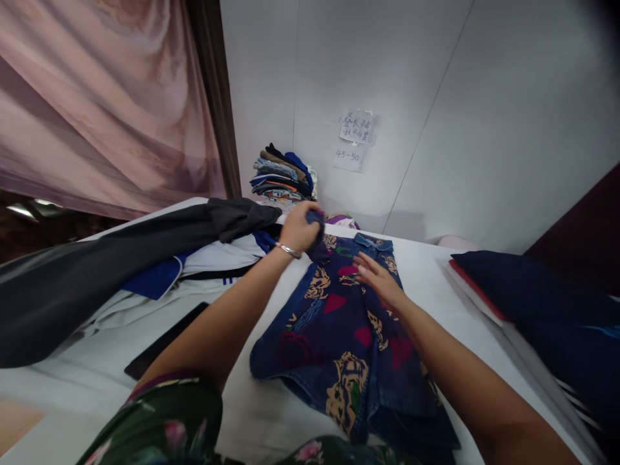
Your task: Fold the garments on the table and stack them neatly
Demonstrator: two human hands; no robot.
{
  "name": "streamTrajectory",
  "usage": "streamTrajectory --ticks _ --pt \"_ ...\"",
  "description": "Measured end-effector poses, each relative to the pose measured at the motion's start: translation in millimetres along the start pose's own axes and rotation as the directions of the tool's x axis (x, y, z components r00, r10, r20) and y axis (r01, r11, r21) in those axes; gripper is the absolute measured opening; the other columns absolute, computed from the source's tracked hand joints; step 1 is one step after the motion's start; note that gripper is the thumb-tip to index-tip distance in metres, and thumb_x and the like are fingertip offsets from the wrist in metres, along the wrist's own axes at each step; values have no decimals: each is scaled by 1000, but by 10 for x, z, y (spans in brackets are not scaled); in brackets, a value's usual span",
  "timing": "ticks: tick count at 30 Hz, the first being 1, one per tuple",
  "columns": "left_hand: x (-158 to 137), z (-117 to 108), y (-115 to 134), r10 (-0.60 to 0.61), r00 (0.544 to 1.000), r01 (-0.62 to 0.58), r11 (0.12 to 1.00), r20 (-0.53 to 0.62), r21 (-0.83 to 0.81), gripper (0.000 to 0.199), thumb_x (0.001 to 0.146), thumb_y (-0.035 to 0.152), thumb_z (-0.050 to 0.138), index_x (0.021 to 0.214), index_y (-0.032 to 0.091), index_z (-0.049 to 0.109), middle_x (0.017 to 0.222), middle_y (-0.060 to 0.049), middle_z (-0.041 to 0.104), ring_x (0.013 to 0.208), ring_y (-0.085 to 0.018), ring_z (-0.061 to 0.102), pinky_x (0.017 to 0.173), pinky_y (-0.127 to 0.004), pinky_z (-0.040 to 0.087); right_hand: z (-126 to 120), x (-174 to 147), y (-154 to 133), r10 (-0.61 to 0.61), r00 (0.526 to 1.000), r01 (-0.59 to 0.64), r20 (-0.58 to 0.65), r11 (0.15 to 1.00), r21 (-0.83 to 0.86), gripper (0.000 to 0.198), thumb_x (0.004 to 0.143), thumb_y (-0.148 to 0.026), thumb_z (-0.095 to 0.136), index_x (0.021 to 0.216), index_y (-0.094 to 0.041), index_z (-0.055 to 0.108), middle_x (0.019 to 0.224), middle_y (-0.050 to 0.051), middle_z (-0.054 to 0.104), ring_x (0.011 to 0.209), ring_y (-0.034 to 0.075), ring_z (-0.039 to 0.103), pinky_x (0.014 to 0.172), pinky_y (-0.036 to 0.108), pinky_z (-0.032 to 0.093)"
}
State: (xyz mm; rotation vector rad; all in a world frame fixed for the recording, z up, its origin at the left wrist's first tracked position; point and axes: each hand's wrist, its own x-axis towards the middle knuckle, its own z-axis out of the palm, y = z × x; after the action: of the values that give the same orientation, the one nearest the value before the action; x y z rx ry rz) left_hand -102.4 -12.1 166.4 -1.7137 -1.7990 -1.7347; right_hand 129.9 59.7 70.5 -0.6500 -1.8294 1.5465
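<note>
A dark blue denim shirt point(334, 329) printed with tan, red and green figures lies spread on the white table, its collar at the far end. My left hand point(299, 229), with a silver bracelet at the wrist, is closed around a bunched part of the shirt at its upper left, seemingly the sleeve. Over the upper right of the shirt, just below the collar, my right hand point(380, 281) has its fingers stretched out. Whether the fingertips touch the cloth I cannot tell.
Dark grey, white and blue garments point(145, 265) lie heaped at the left, near a flat black object point(167, 339). A folded clothes stack point(283, 174) stands at the back by the wall. Navy clothing point(547, 310) is piled at right. Handwritten paper signs point(358, 127) hang above.
</note>
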Motion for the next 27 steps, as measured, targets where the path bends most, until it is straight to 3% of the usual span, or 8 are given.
streamTrajectory --ticks 3,6,10,13,16,19,24,27 --pt "-329 393 256 261 920 -229 963 292 -139 55 62 7 54 117 14 55 124 -10 59 118 -22 52 105 -39 38 285 178 -264 0 999 -15 40 927 374 49 80 -57 59 121 -31 55 124 3 63 117 24 56 95 41 48" --pt "-627 518 348 297 853 -185 941 430 -283 76 62 9 57 136 13 39 140 -15 46 125 -24 47 107 -41 37 439 266 -233 48 999 -35 -10 855 518 40 78 -57 60 102 -26 61 102 3 70 107 24 62 86 39 54" --pt "-853 204 188 25 935 94 945 353 -315 68 75 19 52 140 16 32 119 -13 61 97 -17 64 86 -34 51 403 309 -32 160 985 -101 -68 843 528 19 77 -31 63 95 -23 61 90 2 70 93 23 66 76 38 57" --pt "-1072 -141 -90 -239 944 254 966 226 -42 45 80 29 51 123 16 52 106 -10 65 87 -17 65 78 -31 51 258 413 -85 228 967 -128 -109 815 566 13 80 -21 55 92 -22 59 86 3 70 85 20 67 71 36 58" --pt "-1440 -371 -361 -495 813 392 855 306 340 50 79 43 54 122 15 55 113 -12 64 86 -21 65 77 -34 51 60 645 -343 221 967 -100 -127 788 608 13 84 -18 49 94 -21 58 84 2 69 82 18 67 72 35 59" --pt "-1816 -464 -505 -636 675 408 744 374 529 66 78 51 54 131 13 48 121 -15 61 95 -26 64 84 -37 48 -155 956 -642 159 977 -45 -141 805 591 13 90 -21 44 96 -20 56 86 3 68 81 16 66 73 34 58" --pt "-2002 -518 -501 -720 516 446 689 464 572 53 76 47 55 120 17 55 108 -12 68 99 -30 63 85 -38 46 -481 1365 -956 103 959 58 -265 842 537 12 90 -20 41 93 -20 53 82 2 66 80 16 64 74 37 58" --pt "-1872 -555 -380 -677 503 498 735 537 459 44 71 38 58 111 19 58 103 -8 70 95 -27 64 85 -37 47 -659 1482 -1047 104 944 73 -313 859 506 14 86 -13 42 92 -18 53 83 3 66 80 16 64 75 36 58"
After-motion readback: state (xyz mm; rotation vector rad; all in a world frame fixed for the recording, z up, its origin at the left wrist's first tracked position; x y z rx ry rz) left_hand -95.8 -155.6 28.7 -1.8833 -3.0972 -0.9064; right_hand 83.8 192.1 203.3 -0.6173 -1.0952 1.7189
